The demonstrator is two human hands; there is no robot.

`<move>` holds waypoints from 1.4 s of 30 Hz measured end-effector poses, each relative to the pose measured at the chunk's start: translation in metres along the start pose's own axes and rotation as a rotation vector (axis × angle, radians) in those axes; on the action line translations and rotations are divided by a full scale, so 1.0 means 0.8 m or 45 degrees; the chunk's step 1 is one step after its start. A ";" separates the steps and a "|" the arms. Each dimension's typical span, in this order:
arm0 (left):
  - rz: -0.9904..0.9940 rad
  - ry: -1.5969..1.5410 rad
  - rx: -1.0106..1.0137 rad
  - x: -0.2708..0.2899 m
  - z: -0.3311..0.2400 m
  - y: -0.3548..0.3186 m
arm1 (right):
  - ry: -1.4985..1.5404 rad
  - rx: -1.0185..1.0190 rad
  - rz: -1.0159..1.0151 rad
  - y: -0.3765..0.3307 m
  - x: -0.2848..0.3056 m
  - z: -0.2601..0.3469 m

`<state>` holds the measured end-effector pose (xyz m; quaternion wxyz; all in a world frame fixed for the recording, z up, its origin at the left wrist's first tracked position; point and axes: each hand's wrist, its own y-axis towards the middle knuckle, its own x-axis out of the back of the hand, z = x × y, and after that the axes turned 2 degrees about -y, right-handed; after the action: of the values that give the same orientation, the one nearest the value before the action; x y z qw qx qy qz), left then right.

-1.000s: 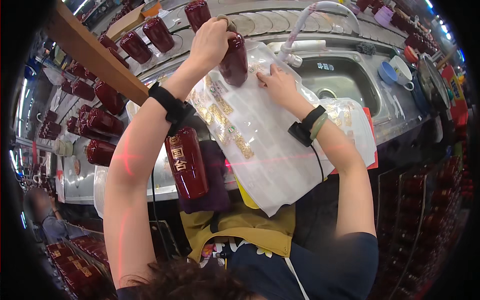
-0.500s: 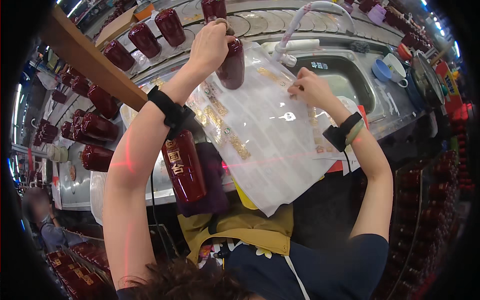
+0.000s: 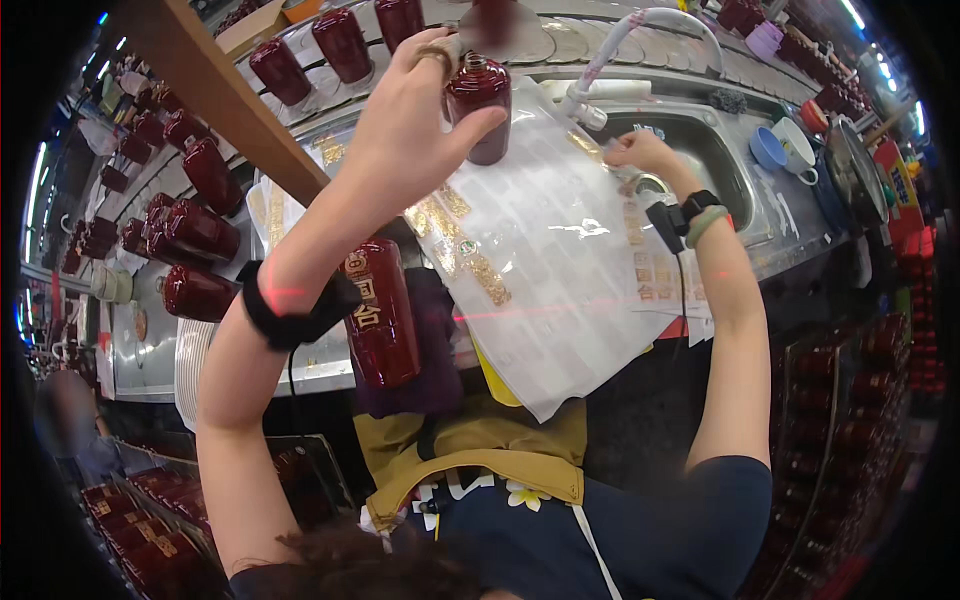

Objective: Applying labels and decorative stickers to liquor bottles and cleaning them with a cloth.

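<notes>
My left hand [image 3: 425, 105] is beside the neck of a dark red glossy bottle [image 3: 485, 100] standing at the far end of a translucent sheet [image 3: 560, 310]. Its thumb is spread away from the fingers, and the bottle's bare neck shows. At the sheet's far right edge, my right hand [image 3: 648, 158] has its fingertips pinched together by a gold decal strip [image 3: 586, 145]; what they hold is too small to make out. More gold decals [image 3: 462, 250] lie along the sheet's left side. Another red bottle [image 3: 385, 330] with gold characters lies on a dark purple cloth [image 3: 435, 340].
A sink [image 3: 715, 150] with a curved white tap [image 3: 640, 18] is at the far right, near a blue cup [image 3: 768, 148] and a white mug [image 3: 797, 150]. A wooden post [image 3: 240, 100] slants across the left. Red bottles [image 3: 342, 45] stand on the conveyor [image 3: 550, 45] behind.
My left hand has let go of the bottle's neck, its thumb now spread. My right hand has shifted slightly right. A blurred red shape now shows above the bottle.
</notes>
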<state>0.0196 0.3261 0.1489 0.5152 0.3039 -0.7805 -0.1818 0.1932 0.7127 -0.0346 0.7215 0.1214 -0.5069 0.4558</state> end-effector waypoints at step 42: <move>0.629 -0.751 0.403 0.077 -0.020 -0.118 | 1.020 0.878 0.449 -0.238 -0.097 0.299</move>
<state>0.0437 0.2152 0.1416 0.2447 0.1179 -0.9624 -0.0097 0.1882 0.4131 0.0642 0.6891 0.0810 -0.0273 0.7197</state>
